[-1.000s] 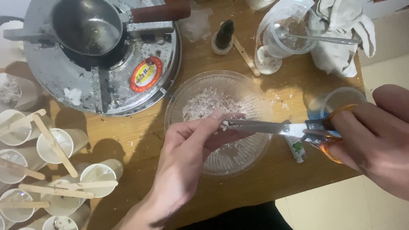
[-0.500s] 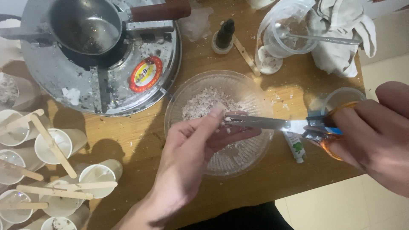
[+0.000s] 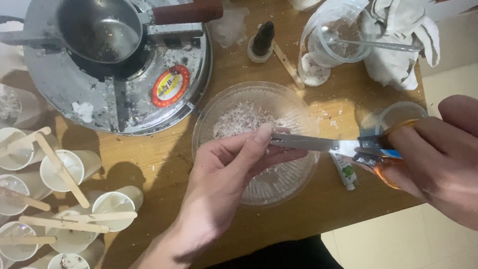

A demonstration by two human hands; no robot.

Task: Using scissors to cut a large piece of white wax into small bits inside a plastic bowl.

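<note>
1. Right grip (image 3: 438,159): clenched on scissors (image 3: 328,145), fingers through the orange-and-blue handle loops. Blades look near shut, pointing left over the bowl (image 3: 256,144).
2. Left grip (image 3: 234,164): thumb & fingers pinched together at the blade tips, w/ something small between them; too small to tell what.
3. Scissors: held level above bowl, tips meeting left fingertips, handles out past worktop (image 3: 174,164) edge.
4. Handling, judged: stiff steel blades, light, sharp at tips; best held by the plastic loops, as now. Blades smeared w/ pale residue, so prob. a bit slippery or sticky.
5. Bowl: clear ribbed glass or plastic, round, shallow; holds pale flaky shavings (image 3: 239,119), loose & crumbly by the look. Likely fragile if glass; stands near front edge of worktop.
6. Worktop: bare wood, dusted w/ white crumbs & spills.
7. Upper left: round metal burner (image 3: 99,94), scuffed & spotted, w/ a small metal pot (image 3: 97,30) on it; pot has a dark red handle.
8. Left edge: cluster of small white cups (image 3: 64,169), flat wooden sticks (image 3: 62,169) laid across or standing in them.
9. Top right: clear measuring jug (image 3: 333,40) w/ a metal spoon in it, crumpled white cloth (image 3: 398,40) just beside.
10. Small tube (image 3: 346,172) lies under the scissors, beside bowl; small clear cup (image 3: 398,114) near right grip.
</note>
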